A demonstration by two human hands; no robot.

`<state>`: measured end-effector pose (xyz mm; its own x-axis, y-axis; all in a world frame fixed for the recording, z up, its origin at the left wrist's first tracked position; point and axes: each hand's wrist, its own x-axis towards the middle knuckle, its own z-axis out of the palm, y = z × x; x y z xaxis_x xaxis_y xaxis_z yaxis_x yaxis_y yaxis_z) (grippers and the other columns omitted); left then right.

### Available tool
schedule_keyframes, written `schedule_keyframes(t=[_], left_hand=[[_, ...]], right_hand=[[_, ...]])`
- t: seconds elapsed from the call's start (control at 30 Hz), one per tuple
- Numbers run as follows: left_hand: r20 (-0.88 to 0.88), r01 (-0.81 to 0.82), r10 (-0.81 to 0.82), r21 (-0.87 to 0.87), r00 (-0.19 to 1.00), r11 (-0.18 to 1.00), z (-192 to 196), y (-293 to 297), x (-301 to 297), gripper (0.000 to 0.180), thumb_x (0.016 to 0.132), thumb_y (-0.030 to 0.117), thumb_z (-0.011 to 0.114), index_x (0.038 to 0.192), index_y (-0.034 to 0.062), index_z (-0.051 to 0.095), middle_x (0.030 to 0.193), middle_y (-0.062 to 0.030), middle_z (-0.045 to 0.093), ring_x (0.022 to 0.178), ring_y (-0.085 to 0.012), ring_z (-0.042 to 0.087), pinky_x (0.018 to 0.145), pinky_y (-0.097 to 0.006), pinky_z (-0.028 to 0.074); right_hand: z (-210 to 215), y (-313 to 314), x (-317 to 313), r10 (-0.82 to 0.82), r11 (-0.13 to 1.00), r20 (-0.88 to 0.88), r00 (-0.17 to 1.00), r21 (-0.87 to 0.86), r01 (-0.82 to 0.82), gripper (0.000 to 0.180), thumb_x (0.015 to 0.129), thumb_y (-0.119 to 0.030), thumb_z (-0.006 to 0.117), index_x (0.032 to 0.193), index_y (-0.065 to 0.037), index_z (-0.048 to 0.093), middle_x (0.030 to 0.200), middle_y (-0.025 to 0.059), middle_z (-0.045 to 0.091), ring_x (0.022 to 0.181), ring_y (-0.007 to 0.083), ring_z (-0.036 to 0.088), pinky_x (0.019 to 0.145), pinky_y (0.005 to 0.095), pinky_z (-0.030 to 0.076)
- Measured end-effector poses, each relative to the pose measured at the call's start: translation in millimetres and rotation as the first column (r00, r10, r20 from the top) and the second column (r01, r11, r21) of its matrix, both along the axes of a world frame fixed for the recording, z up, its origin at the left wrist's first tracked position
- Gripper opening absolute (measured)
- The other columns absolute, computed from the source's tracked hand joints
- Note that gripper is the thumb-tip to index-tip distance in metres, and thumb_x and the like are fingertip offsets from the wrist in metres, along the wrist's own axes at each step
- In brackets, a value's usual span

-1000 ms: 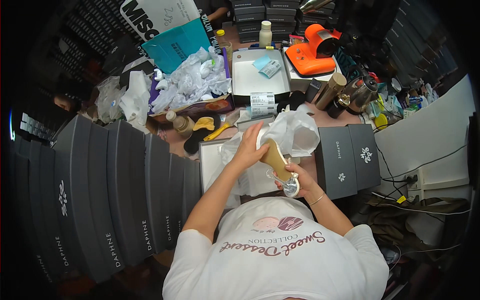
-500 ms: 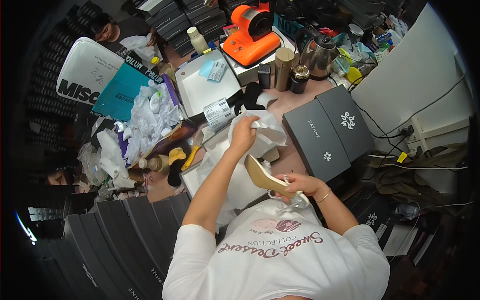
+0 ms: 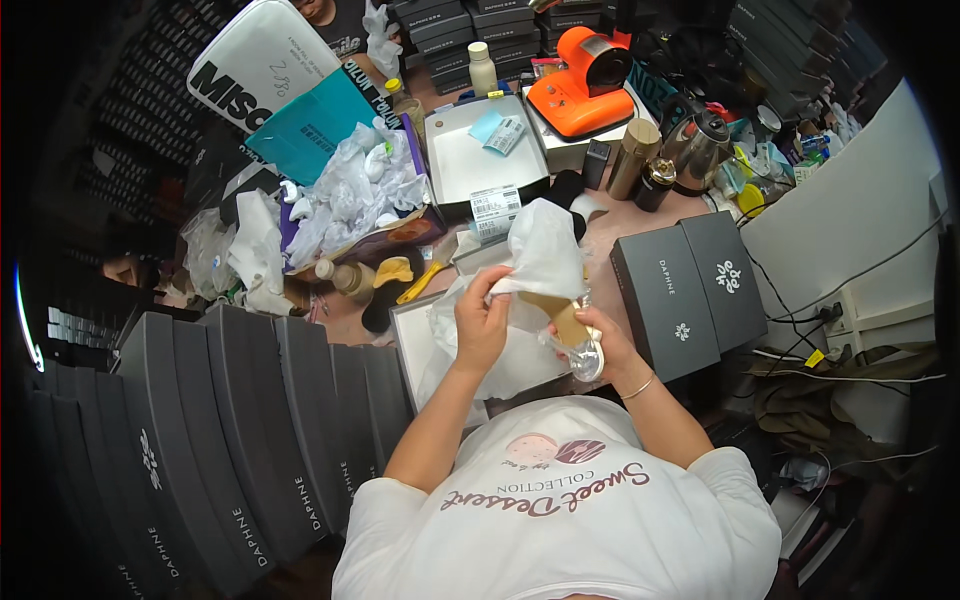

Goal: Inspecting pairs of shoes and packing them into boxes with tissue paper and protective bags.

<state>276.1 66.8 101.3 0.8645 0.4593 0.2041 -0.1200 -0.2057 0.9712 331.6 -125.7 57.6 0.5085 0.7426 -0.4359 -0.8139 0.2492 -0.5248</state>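
Note:
My left hand (image 3: 484,318) pinches the edge of a sheet of white tissue paper (image 3: 546,248), which stands up over the front of a shoe. In my right hand (image 3: 612,345) is that shoe, a sandal (image 3: 566,328) with a tan sole and clear wrapping around its heel end. The paper hides the sandal's toe. Both hands are above an open white-lined shoebox (image 3: 408,330) with more tissue paper spread in it. To the right of my right hand lies a dark grey shoebox (image 3: 650,300) with its lid partly overlapping.
Tall stacks of grey shoeboxes (image 3: 255,420) stand at the left. A bin of crumpled paper (image 3: 350,185), a white tray (image 3: 465,150) with labels, an orange machine (image 3: 580,90), a tumbler (image 3: 633,158) and a glass kettle (image 3: 697,145) line the far side. Cables (image 3: 800,300) hang at the right.
The sandal in my right hand has moved up and away from me, against the tissue paper. My left hand has lowered, bringing the paper over the sandal's front. The whole view has shifted.

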Motion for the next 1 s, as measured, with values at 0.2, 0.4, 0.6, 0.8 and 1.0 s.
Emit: schedule_keyframes(t=[0.2,0.4,0.6,0.8,1.0], left_hand=[[-0.084,-0.012,0.037,0.274,0.996,0.962,-33,8,-2,0.016,0.082,0.001,0.057,0.097,-0.0003,0.062,0.088,-0.0114,0.063,0.078,-0.0196,0.061,0.069,-0.030,0.047],[-0.112,0.118,-0.108,0.083,0.988,0.990,-10,-27,-6,0.013,0.084,0.001,0.059,0.096,-0.0008,0.063,0.086,-0.0109,0.063,0.077,-0.0177,0.063,0.069,-0.027,0.048],[0.110,0.174,-0.198,0.201,0.974,0.964,15,-49,-19,0.030,0.076,-0.006,0.061,0.104,0.0022,0.063,0.077,-0.0116,0.060,0.067,-0.0222,0.062,0.057,-0.032,0.048],[0.171,0.149,-0.248,0.449,0.953,0.881,45,-32,-4,0.039,0.067,-0.011,0.063,0.102,0.0064,0.065,0.072,-0.0105,0.056,0.061,-0.0231,0.056,0.056,-0.031,0.044],[0.005,0.215,-0.267,0.579,0.964,0.787,18,-17,-2,0.029,0.072,-0.007,0.062,0.100,0.0033,0.062,0.080,-0.0134,0.060,0.069,-0.0297,0.061,0.061,-0.035,0.049]], right_hand=[[-7,-26,-19,0.048,0.914,-0.339,0.940,0.394,0.095,0.049,0.092,-0.035,0.038,0.123,0.002,0.047,0.098,0.0189,0.057,0.070,0.0249,0.055,0.061,0.0352,0.047],[-3,-32,-25,0.078,0.888,-0.284,0.955,0.455,0.063,0.051,0.090,-0.032,0.044,0.125,0.005,0.044,0.104,0.0197,0.055,0.073,0.0252,0.056,0.065,0.0349,0.048],[11,-23,-22,-0.047,0.921,-0.122,0.991,0.380,0.091,0.045,0.086,-0.025,0.052,0.119,0.005,0.051,0.105,0.0168,0.059,0.081,0.0244,0.060,0.074,0.0378,0.053],[-4,-23,-26,-0.203,0.978,0.125,0.971,-0.013,0.207,0.043,0.089,-0.018,0.045,0.125,0.004,0.049,0.100,0.0120,0.063,0.089,0.0221,0.064,0.077,0.0354,0.054],[34,-59,-32,0.116,0.926,-0.050,0.992,0.366,-0.090,0.073,0.080,-0.025,0.062,0.136,0.007,0.029,0.111,0.0260,0.054,0.066,0.0231,0.064,0.051,0.0273,0.052]])
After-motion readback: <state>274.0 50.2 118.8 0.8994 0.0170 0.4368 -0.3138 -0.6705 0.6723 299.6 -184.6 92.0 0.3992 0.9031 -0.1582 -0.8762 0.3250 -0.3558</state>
